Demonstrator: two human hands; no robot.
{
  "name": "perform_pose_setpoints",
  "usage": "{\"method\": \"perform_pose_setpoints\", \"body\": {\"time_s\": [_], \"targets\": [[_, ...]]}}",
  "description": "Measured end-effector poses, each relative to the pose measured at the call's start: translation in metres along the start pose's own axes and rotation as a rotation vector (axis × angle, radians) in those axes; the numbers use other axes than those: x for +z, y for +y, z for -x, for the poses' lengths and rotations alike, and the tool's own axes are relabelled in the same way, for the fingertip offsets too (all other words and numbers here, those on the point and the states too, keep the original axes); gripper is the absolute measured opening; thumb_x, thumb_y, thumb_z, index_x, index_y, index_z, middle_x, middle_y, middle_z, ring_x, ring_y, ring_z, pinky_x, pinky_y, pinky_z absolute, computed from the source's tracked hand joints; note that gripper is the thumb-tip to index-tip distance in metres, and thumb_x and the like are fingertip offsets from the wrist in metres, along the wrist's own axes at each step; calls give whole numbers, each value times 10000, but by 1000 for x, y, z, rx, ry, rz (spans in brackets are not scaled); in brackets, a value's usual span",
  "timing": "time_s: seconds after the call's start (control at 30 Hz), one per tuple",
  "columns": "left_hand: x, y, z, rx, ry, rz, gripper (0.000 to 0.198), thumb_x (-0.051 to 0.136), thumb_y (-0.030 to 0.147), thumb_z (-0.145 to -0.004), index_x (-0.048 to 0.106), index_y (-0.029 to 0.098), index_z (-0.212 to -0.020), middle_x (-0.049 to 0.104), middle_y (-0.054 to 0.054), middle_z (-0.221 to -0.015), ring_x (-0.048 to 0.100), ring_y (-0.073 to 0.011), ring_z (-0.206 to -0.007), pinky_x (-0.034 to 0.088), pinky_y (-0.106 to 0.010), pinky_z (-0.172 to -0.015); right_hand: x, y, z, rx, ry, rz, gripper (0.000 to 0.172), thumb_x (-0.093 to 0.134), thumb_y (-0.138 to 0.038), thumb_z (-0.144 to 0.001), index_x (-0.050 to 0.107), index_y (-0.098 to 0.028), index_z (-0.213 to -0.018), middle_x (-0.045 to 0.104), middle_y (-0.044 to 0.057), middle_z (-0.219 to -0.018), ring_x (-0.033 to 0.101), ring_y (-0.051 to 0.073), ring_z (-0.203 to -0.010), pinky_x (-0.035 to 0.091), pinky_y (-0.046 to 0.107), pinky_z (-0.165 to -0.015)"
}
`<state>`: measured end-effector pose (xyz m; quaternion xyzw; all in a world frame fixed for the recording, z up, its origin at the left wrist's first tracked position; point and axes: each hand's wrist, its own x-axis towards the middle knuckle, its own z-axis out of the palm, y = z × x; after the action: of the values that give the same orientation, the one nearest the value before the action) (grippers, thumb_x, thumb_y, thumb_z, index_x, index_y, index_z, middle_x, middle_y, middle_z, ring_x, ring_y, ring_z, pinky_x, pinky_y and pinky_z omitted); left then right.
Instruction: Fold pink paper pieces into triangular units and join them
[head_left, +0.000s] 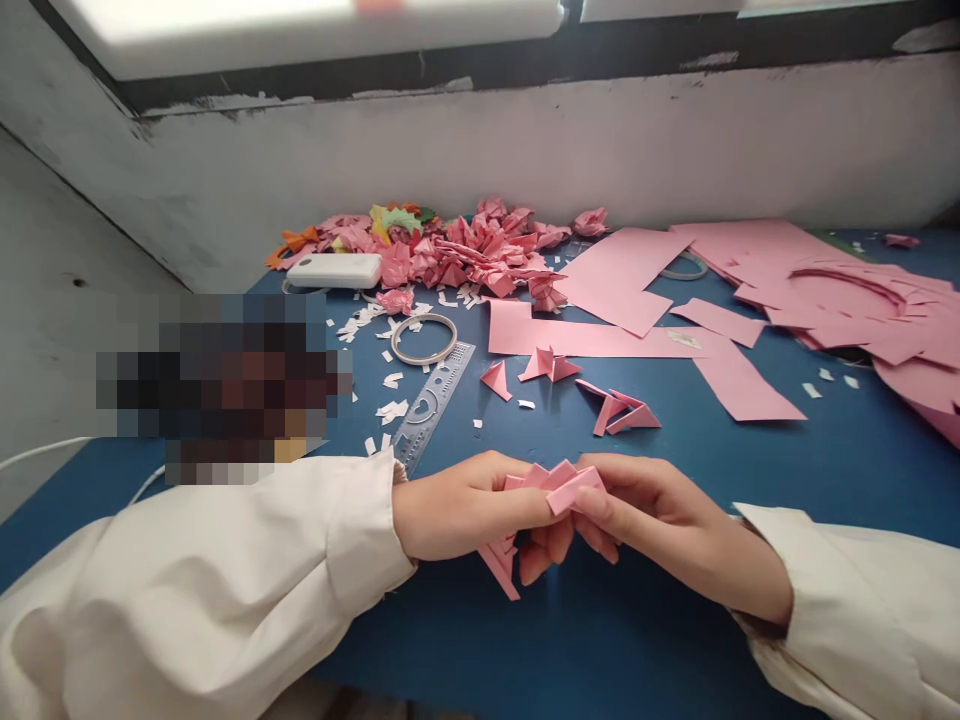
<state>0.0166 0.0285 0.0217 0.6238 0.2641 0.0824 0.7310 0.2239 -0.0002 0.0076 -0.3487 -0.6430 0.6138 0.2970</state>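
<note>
Between my two hands is a pink folded-paper piece (574, 490) made of several overlapping pleated units. My left hand (480, 505) wraps round its left side, thumb pressed along the top, and part of the paper sticks out below the palm. The right hand (660, 520) pinches the right end between thumb and fingers. Just beyond them lie loose folded pink pieces: a small triangle (496, 381), a winged unit (550, 366) and a longer folded piece (621, 408). Some of the held paper is hidden behind my fingers.
A clear ruler (433, 405) and a tape roll (424, 339) lie on the blue table (600, 650) among white paper scraps. Behind are a white power bank (334, 271) and a heap of crumpled pink paper (480, 245). Pink sheets (622, 275) spread to the right.
</note>
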Motion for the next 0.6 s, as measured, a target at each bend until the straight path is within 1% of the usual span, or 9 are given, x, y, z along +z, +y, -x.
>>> {"method": "perform_pose_setpoints", "body": {"time_s": [0.07,0.17,0.27,0.37,0.43,0.5,0.6], "targets": [[0,-1,0,-2,29,59,369,563,529,-927,564,194,-776,577,6,-637,534,-147,-601,468,-261,-611,0,0,0,20,8,-2,544,548,-698,-988,621,-215,-749,567,-11,-625,476,108,-532,436,251,-523],[1,-2,0,2,100,109,444,660,625,-863,584,187,-858,589,13,-660,551,-149,-623,491,-264,-632,0,-1,0,41,39,3,537,543,-695,-991,608,-219,-752,540,-25,-612,454,105,-524,419,253,-525],[2,-3,0,-29,143,109,511,627,682,-916,578,186,-808,570,23,-609,552,-134,-527,487,-247,-531,1,-2,0,52,36,10,569,549,-715,-978,573,-222,-695,482,-37,-560,445,110,-518,419,260,-538],[4,-4,0,-40,160,99,500,606,659,-953,551,197,-770,530,56,-542,519,-114,-431,465,-221,-441,1,-1,-1,43,31,16,589,519,-718,-989,535,-224,-669,507,-21,-588,465,118,-534,425,268,-537],[4,-4,1,-34,161,90,468,639,621,-944,553,198,-764,498,74,-506,498,-107,-411,455,-210,-427,2,1,-1,28,34,25,601,490,-723,-999,507,-228,-659,510,-17,-604,472,120,-543,426,270,-538],[4,-5,1,-36,160,88,461,669,597,-923,548,195,-731,463,80,-475,464,-99,-406,419,-198,-417,2,1,-2,20,24,43,619,484,-729,-998,492,-228,-635,506,-16,-586,469,119,-537,417,270,-533],[2,-5,1,-41,147,114,446,669,566,-899,558,183,-699,465,64,-467,426,-92,-418,372,-201,-437,2,1,-1,19,13,74,632,483,-732,-997,511,-225,-620,512,-15,-546,471,119,-514,413,273,-527]]}}
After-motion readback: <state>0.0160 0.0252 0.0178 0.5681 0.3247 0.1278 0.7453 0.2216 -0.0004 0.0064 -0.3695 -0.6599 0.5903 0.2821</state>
